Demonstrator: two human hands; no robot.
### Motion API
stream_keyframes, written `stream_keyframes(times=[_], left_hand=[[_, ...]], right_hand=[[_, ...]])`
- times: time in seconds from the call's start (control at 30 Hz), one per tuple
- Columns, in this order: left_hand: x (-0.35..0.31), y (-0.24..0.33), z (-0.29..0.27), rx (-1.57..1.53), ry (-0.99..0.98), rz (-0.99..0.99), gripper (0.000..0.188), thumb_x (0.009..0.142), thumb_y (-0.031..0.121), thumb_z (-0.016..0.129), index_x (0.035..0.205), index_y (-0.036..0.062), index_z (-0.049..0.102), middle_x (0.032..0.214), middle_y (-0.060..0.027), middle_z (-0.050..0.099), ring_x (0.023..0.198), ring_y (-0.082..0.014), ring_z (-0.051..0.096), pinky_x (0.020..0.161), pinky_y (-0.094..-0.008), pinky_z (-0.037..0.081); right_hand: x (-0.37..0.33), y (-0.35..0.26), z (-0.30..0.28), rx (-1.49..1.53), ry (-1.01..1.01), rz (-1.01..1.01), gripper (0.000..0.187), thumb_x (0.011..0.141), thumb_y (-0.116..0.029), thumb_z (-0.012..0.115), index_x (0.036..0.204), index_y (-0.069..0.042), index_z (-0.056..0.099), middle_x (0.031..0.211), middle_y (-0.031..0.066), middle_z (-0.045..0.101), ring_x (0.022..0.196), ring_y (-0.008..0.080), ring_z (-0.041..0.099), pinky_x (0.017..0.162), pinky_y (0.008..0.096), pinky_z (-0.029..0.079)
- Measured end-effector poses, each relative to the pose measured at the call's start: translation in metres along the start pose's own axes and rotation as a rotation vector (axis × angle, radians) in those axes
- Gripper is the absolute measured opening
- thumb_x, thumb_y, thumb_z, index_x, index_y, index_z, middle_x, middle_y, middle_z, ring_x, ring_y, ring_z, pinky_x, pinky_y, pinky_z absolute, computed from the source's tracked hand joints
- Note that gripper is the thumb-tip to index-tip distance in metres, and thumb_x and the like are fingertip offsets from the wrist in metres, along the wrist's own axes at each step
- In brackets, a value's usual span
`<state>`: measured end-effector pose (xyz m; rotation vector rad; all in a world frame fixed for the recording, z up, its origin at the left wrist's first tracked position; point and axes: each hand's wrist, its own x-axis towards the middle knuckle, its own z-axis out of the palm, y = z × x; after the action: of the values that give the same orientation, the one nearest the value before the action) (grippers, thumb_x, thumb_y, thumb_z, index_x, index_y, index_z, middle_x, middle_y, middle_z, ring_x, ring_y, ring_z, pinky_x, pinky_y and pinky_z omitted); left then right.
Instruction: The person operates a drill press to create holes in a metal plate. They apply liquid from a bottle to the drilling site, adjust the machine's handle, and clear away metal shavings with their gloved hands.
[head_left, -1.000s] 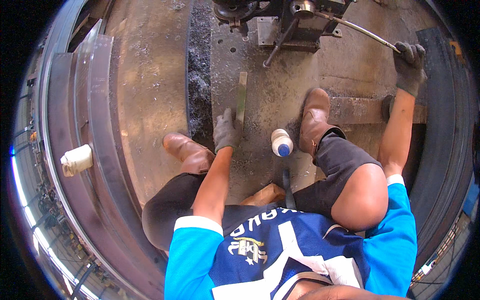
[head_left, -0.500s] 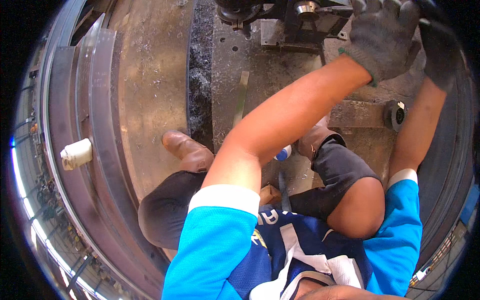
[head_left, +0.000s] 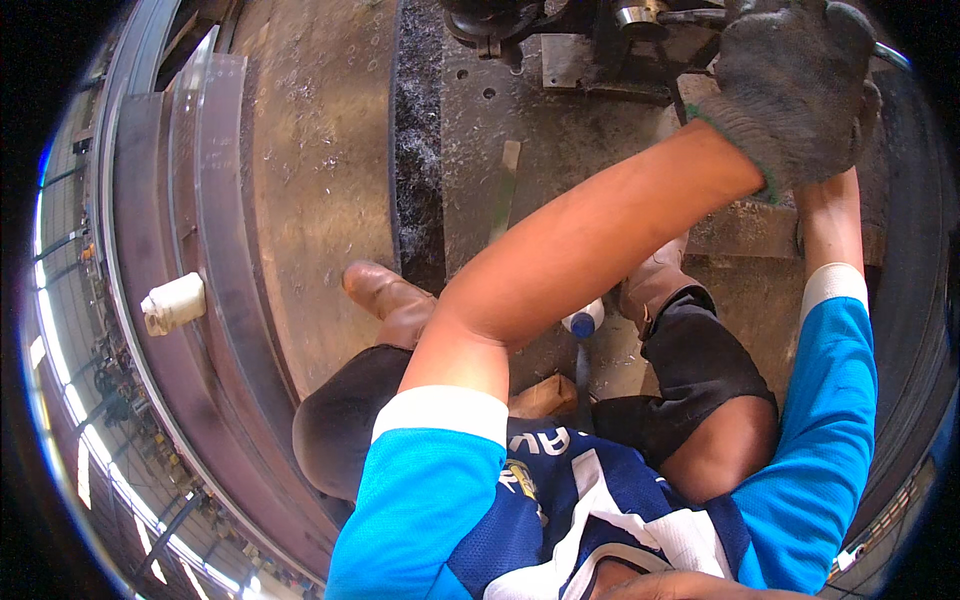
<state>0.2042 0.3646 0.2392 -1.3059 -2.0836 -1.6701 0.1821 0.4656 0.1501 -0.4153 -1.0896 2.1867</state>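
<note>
My left hand (head_left: 790,90), in a worn grey glove, reaches across my body to the upper right and is curled over a thin metal lever (head_left: 893,57) that sticks out of a dark machine (head_left: 590,30). My right forearm (head_left: 830,220) runs up to the same spot, and the left glove hides the right hand. A flat metal strip (head_left: 505,190) lies on the gritty steel plate (head_left: 600,150) below the machine. A white bottle with a blue cap (head_left: 583,320) stands between my brown boots (head_left: 385,295).
A long curved steel beam (head_left: 210,200) runs down the left, with a white wrapped roll (head_left: 172,303) resting on it. A small wooden block (head_left: 545,395) sits under my knees. A rusty plate surface (head_left: 320,180) lies between beam and machine.
My left hand has left the floor near the metal strip and swung up and right to the lever. The right arm has stayed at the lever.
</note>
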Motion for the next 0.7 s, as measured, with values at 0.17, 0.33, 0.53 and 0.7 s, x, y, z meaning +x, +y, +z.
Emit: stream_keyframes(times=[0.17, 0.33, 0.53, 0.7], left_hand=[[-0.024, -0.011, -0.121, -0.075, 0.052, 0.139, 0.038, 0.093, 0.021, 0.064, 0.125, 0.0094, 0.045, 0.106, -0.0182, 0.054, 0.094, -0.0379, 0.062, 0.077, -0.0531, 0.052], [-0.015, -0.02, -0.214, -0.157, 0.001, 0.297, 0.04, 0.096, 0.02, 0.062, 0.13, 0.0069, 0.045, 0.107, -0.0195, 0.058, 0.095, -0.0377, 0.065, 0.077, -0.0525, 0.055], [-0.003, -0.017, -0.267, 0.185, -0.253, -0.076, 0.045, 0.094, 0.024, 0.068, 0.13, 0.0031, 0.05, 0.113, -0.0211, 0.065, 0.106, -0.0382, 0.068, 0.09, -0.0499, 0.056], [0.028, -0.054, -0.342, 0.457, 0.313, 0.281, 0.057, 0.092, 0.031, 0.075, 0.134, 0.0015, 0.052, 0.119, -0.0191, 0.067, 0.111, -0.0331, 0.068, 0.094, -0.0454, 0.055]], right_hand=[[0.002, 0.002, -0.001, -0.154, 0.015, 0.01, 0.019, 0.101, -0.027, 0.055, 0.1, -0.009, 0.062, 0.088, -0.0004, 0.061, 0.083, 0.0137, 0.054, 0.082, 0.0335, 0.046], [-0.027, 0.012, -0.007, -0.533, 0.023, -0.006, 0.023, 0.102, -0.029, 0.055, 0.104, -0.008, 0.063, 0.092, 0.0, 0.063, 0.087, 0.0135, 0.056, 0.081, 0.034, 0.047], [-0.127, 0.032, -0.04, -1.08, -0.111, 0.152, 0.027, 0.102, -0.031, 0.055, 0.109, -0.007, 0.065, 0.095, 0.0005, 0.066, 0.09, 0.0132, 0.059, 0.08, 0.0346, 0.049], [-0.144, 0.013, -0.049, -1.621, -0.198, -0.074, 0.021, 0.096, -0.028, 0.057, 0.1, -0.008, 0.064, 0.081, 0.0082, 0.066, 0.079, 0.028, 0.063, 0.069, 0.0433, 0.046]])
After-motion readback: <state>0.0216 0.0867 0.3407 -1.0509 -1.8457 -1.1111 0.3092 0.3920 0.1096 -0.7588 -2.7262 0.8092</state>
